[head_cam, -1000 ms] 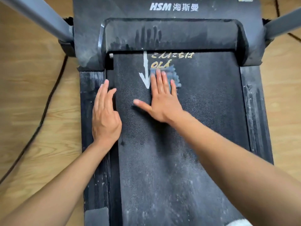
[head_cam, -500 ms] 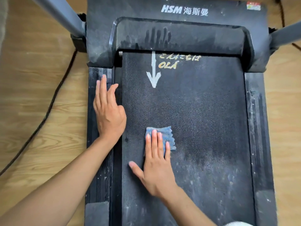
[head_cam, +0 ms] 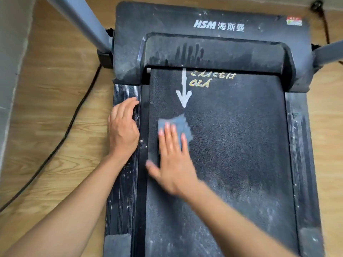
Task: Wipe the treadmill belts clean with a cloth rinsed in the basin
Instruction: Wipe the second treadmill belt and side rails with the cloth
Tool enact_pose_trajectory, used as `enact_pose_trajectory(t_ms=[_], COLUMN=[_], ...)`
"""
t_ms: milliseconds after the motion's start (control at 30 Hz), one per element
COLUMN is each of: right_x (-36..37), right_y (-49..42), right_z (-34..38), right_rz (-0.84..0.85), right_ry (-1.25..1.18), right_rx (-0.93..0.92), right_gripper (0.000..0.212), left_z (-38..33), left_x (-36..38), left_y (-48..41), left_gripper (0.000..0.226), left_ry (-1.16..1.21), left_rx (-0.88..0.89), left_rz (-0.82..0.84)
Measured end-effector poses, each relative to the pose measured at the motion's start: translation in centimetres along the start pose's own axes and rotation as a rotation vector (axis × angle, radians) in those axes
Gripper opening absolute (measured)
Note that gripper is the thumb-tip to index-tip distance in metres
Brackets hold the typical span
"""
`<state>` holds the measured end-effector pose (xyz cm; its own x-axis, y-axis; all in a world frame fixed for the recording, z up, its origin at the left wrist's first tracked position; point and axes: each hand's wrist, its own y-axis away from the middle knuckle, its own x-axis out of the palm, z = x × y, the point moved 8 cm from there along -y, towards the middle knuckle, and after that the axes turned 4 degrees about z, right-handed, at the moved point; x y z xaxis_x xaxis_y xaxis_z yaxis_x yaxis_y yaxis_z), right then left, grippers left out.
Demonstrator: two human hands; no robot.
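Observation:
A dusty black treadmill belt [head_cam: 237, 145] fills the middle of the view, with a white arrow and gold lettering near its top. A small blue-grey cloth [head_cam: 181, 123] lies flat on the belt just below the arrow. My right hand [head_cam: 173, 160] presses on the cloth with its fingers spread flat, blurred by motion. My left hand [head_cam: 123, 128] rests palm down on the ribbed left side rail [head_cam: 122, 197], holding nothing. The lower belt shows pale dust streaks. No basin is in view.
The dusty motor cover [head_cam: 213, 51] marked HSM sits at the top, with finger streaks in its dust. Grey uprights [head_cam: 83, 21] rise at the left and right. A black cable [head_cam: 61, 141] runs over the wooden floor at left. The right side rail [head_cam: 304, 164] is dusty.
My right hand dragged the cloth from under the lettering down the belt, then pushed it back up toward the arrow. My left hand stayed on the left rail.

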<state>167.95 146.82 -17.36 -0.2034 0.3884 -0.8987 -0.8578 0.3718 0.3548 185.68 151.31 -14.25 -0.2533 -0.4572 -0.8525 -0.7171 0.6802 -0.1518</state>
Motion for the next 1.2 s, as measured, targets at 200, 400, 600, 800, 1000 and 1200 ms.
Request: enact_pose_trajectory(t_ms=[200,400,600,800,1000,1200], right_x=[4.5,-4.4,-7.1,-1.2,-2.8,-5.2], right_y=[7.0,-11.8,-14.9,2.0,4.8,-0.8], right_z=[2.5,-1.7,-1.8,-0.5,-1.2,-4.6], right_rz=[0.101,0.046,0.05,0.105,0.012,0.009], right_ry=[0.029,-0.032,-0.05,-0.086,-0.254,-0.192], right_rx=[-0.164,-0.01,0.038,0.028,0.034,0.061], right_gripper=[0.091,0.078,0.075,0.085,0.066,0.059], left_z=[0.0,0.1,-0.1,0.0,-0.2,-0.6], left_x=[-0.2,-0.5,-0.1,0.0,-0.3,-0.1], left_y=[0.2,0.5,0.3,0.1,0.1,0.1], left_gripper=[0.06,0.044,0.045,0.038,0.035,0.033], left_ry=[0.026,0.039,0.021,0.016,-0.002,-0.042], left_rx=[0.037,0.038,-0.024,-0.027,-0.024,-0.047], left_rz=[-0.019,-0.061,-0.008,-0.01,-0.015,-0.01])
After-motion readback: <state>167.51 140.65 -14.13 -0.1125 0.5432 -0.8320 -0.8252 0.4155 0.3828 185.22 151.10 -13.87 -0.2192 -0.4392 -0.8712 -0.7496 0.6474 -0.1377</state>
